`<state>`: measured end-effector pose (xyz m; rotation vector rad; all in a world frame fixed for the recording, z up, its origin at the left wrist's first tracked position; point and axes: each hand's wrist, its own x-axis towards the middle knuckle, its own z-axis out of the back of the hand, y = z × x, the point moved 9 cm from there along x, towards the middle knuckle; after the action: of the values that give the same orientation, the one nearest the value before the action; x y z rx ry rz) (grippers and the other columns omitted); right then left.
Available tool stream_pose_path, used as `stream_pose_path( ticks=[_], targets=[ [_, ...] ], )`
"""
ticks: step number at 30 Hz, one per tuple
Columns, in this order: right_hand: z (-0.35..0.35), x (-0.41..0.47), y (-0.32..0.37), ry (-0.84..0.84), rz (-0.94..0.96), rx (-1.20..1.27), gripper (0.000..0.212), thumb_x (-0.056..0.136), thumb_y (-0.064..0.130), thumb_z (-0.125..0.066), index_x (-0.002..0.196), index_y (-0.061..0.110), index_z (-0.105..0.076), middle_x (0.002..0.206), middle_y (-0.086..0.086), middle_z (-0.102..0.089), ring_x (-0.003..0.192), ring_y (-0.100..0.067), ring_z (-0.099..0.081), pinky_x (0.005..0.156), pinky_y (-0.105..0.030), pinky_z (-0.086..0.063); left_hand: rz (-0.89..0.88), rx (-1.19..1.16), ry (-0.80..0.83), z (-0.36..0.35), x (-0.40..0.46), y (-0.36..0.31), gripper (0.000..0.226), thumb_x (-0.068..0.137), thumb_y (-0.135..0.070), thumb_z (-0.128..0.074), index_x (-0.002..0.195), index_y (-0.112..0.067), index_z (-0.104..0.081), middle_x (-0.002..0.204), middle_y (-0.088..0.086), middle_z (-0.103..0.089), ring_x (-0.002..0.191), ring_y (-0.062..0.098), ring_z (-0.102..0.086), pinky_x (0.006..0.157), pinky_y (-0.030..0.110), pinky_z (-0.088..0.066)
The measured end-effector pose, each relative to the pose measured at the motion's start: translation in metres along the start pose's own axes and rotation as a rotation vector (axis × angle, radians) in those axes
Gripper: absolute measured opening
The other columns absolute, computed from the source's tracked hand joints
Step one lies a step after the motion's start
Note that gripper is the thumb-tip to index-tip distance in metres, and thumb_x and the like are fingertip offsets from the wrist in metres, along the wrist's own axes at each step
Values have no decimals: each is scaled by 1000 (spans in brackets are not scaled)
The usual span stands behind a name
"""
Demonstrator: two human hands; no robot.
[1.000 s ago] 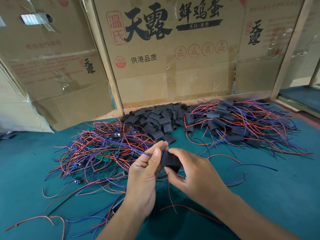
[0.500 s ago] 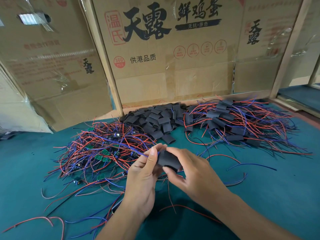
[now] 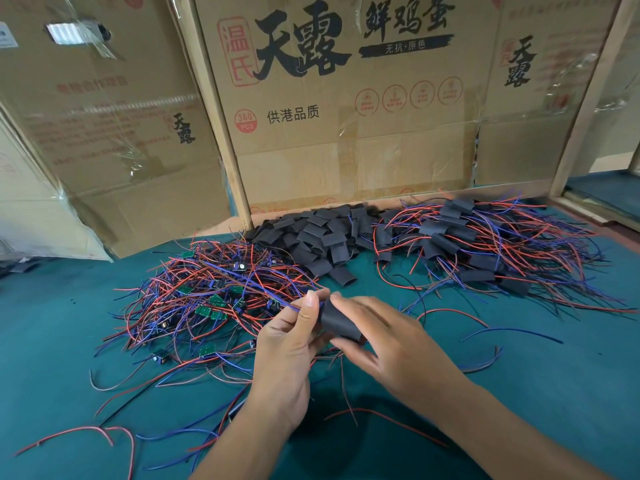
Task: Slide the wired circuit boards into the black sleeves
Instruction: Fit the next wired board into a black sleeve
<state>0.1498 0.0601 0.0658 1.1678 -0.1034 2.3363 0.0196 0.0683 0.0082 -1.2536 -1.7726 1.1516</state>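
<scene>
Between my two hands is a black sleeve (image 3: pixel 337 323), held above the green table. My left hand (image 3: pixel 291 348) pinches the blue and red wires of a circuit board at the sleeve's left end; the board itself is hidden inside or behind the sleeve. My right hand (image 3: pixel 384 341) grips the sleeve from the right with thumb and fingers. A tangled heap of wired circuit boards (image 3: pixel 207 299) with small green boards lies to the left. An empty black sleeves pile (image 3: pixel 322 237) sits at the back centre. A sleeved boards pile (image 3: pixel 485 251) with red and blue wires lies back right.
The green table surface (image 3: pixel 536 393) runs under everything. Loose red and blue wires (image 3: pixel 104 434) trail along the near left. Cardboard boxes (image 3: pixel 346 98) wall off the back, with a wooden frame post (image 3: pixel 581 109) at the right.
The sleeve has shifted a little further over the wires, and my right hand's grip has moved along it; both hands stay in about the same place.
</scene>
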Motion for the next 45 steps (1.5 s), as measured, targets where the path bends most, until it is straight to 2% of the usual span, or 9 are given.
stream_pose_path(
  ticks=[7,13,17,24,27,30,35,39,45],
  targets=[
    [9,4,8,-42,39,-78,39,92,26,-57,117,-3,-66,102,-10,-70,87,-23,-70,69,-29,-57,-32,26,4,1,1,-3,42,77,-45,-70,99,-11,-79,109,17,-74,98,23,-71,79,28,-58],
    [6,3,8,-7,67,-124,43,83,20,-78,118,-2,-66,106,-9,-69,92,-21,-69,78,-24,-52,-13,36,3,1,2,1,40,77,-46,-70,95,-13,-80,108,17,-74,98,24,-72,74,26,-57],
    [3,2,9,12,92,-141,41,87,27,-71,117,-1,-67,105,-8,-70,91,-20,-69,75,-25,-54,3,25,-19,4,3,2,40,75,-47,-70,94,-13,-80,109,20,-74,96,26,-70,73,29,-59],
    [8,2,-4,-45,-46,28,42,92,30,-56,116,-4,-65,104,-9,-71,89,-23,-70,76,-27,-53,-70,156,55,-3,0,-5,43,90,-46,-59,102,-9,-77,106,19,-74,107,34,-69,91,42,-58],
    [9,2,-11,-57,-117,79,40,93,28,-58,116,-3,-66,101,-9,-71,84,-24,-70,71,-31,-53,-74,209,127,-7,0,-5,39,98,-39,-52,112,-11,-74,115,14,-73,116,31,-65,103,51,-50],
    [8,1,-15,-58,-159,120,40,94,28,-54,116,-3,-66,99,-9,-71,86,-25,-70,71,-33,-54,-95,257,158,-9,0,-7,39,95,-43,-53,118,-19,-74,120,8,-72,121,27,-62,102,51,-49],
    [8,2,-13,-40,-181,128,42,94,29,-49,115,-4,-66,94,-8,-70,82,-25,-69,69,-31,-51,-135,255,123,-8,0,-10,37,90,-41,-59,111,-17,-77,119,-2,-72,98,18,-57,89,43,-45],
    [4,2,-14,1,-193,137,41,94,30,-54,114,-4,-66,94,-9,-70,82,-26,-68,71,-28,-49,-154,176,113,-6,1,-11,24,84,-33,-69,101,-17,-77,93,10,-68,82,16,-57,78,31,-48],
    [0,1,-22,56,-201,161,39,90,23,-61,120,-3,-63,104,-9,-68,91,-25,-66,80,-31,-48,-79,141,94,5,8,-10,8,81,-24,-71,83,-16,-70,83,10,-67,76,20,-64,72,33,-50]
  ],
)
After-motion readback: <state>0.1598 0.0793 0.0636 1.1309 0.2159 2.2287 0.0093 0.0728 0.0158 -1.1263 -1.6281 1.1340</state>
